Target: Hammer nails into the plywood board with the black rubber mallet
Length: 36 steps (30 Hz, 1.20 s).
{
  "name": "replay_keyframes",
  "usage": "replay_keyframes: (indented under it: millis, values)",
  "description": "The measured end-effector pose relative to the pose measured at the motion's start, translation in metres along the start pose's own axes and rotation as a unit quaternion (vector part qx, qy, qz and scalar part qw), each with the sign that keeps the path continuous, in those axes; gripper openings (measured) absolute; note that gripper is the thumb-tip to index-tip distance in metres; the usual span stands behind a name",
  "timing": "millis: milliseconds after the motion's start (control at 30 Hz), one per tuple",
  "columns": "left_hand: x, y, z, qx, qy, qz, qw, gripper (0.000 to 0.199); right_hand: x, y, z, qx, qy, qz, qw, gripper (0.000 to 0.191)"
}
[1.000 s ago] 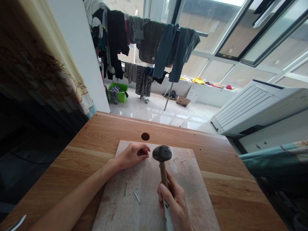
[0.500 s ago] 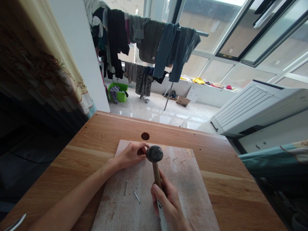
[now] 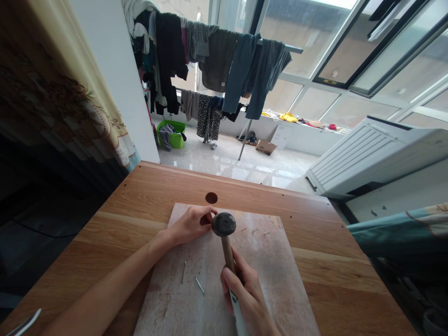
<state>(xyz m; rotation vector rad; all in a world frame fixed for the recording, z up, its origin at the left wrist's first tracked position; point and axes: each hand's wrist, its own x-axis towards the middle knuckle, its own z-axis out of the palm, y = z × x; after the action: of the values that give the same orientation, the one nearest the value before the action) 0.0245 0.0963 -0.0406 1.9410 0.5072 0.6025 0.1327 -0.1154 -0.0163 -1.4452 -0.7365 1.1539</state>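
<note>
My right hand (image 3: pixel 245 289) is closed around the handle of a mallet (image 3: pixel 224 225), which has a rounded black head and a wooden shaft. The head is raised over the far part of a worn, whitish-brown board (image 3: pixel 217 298). My left hand (image 3: pixel 192 224) rests at the board's far left, thumb and fingers pinched together just beside the mallet head; what they hold is hidden. Right of the head, a row of three nails (image 3: pixel 255 231) stands in the board. Two loose nails lie nearer me, one thin nail (image 3: pixel 184 271) and one thicker nail (image 3: pixel 199 285).
Under the board is a wooden table (image 3: pixel 336 270) with a round hole (image 3: pixel 211 198) near its far edge. Beyond stand a clothes rack hung with laundry (image 3: pixel 217 60), a green basket (image 3: pixel 177 137) and a white appliance (image 3: pixel 371 158). Curtains (image 3: pixel 87 84) hang at the left.
The mallet head has shifted very slightly to the left. My left hand keeps its pinch in the same place.
</note>
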Motion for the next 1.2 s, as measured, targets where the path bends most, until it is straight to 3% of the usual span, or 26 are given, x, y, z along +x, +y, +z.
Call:
replay_keyframes:
  millis: [167, 300, 467, 567, 700, 867, 1067, 1133, 1200]
  values:
    - [0.0, -0.002, 0.001, -0.026, -0.021, -0.004, 0.999, 0.023, -0.004, -0.002, -0.001, -0.012, 0.036, -0.019, 0.999, 0.067]
    - [0.001, -0.003, -0.002, -0.036, -0.054, -0.026, 0.998, 0.029, -0.005, -0.002, -0.007, 0.003, 0.099, -0.028, 0.995, 0.065]
    - [-0.001, 0.026, -0.026, 0.083, -0.122, -0.038, 0.988, 0.028, -0.001, -0.005, -0.018, 0.001, 0.115, -0.051, 0.992, 0.062]
    - [-0.01, 0.059, -0.034, 0.174, -0.216, -0.023, 0.961, 0.014, 0.001, -0.007, -0.02, 0.015, 0.122, -0.055, 0.991, 0.065]
    - [-0.032, 0.09, -0.018, 0.298, -0.277, 0.029, 0.913, 0.015, 0.002, -0.006, -0.017, 0.031, 0.133, -0.055, 0.989, 0.072]
    - [-0.065, 0.088, 0.008, 0.405, -0.289, 0.098, 0.862, 0.016, 0.001, -0.003, -0.018, 0.021, 0.131, -0.058, 0.99, 0.071]
    - [-0.084, 0.088, 0.015, 0.452, -0.307, 0.164, 0.821, 0.022, 0.0, -0.005, -0.016, 0.006, 0.128, -0.068, 0.989, 0.067]
    - [-0.081, 0.088, 0.013, 0.436, -0.298, 0.172, 0.832, 0.019, 0.0, -0.005, -0.016, 0.003, 0.133, -0.07, 0.989, 0.068]
    - [-0.071, 0.081, 0.007, 0.358, -0.284, 0.159, 0.875, 0.02, 0.0, -0.004, -0.017, 0.001, 0.131, -0.067, 0.989, 0.067]
